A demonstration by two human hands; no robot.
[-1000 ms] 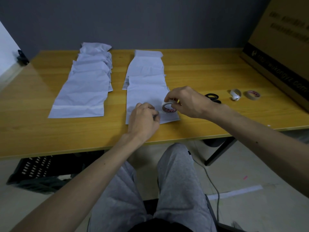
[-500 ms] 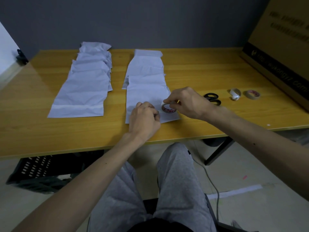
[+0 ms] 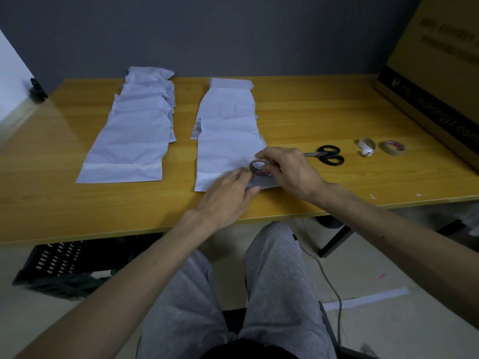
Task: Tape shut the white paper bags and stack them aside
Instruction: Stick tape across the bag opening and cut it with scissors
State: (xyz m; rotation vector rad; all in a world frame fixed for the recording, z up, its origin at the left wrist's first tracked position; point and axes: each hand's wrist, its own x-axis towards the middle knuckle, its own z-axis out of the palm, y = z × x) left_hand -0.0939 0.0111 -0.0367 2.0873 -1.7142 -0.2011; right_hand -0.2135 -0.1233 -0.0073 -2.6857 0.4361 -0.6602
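Note:
Two rows of overlapping white paper bags lie on the wooden table (image 3: 311, 112). The left row (image 3: 129, 141) ends in a bag with a taped strip along its near edge. The nearest bag of the right row (image 3: 223, 156) lies under both hands. My right hand (image 3: 290, 172) grips a small roll of tape (image 3: 259, 169) standing on that bag's lower right corner. Just left of the roll, my left hand (image 3: 225, 200) lies with its fingers stretched flat on the bag's near edge. Whether a tape end is under them is hidden.
Black scissors (image 3: 328, 154) lie right of my right hand. Further right are a near-empty tape core (image 3: 366, 146) and another tape roll (image 3: 392, 147). A large cardboard box (image 3: 435, 73) stands at the table's right end. A black crate (image 3: 59, 265) sits under the table.
My left hand has uncurled from a closed pinch to flat fingers on the bag. The right hand and the roll have shifted slightly right along the bag's near edge.

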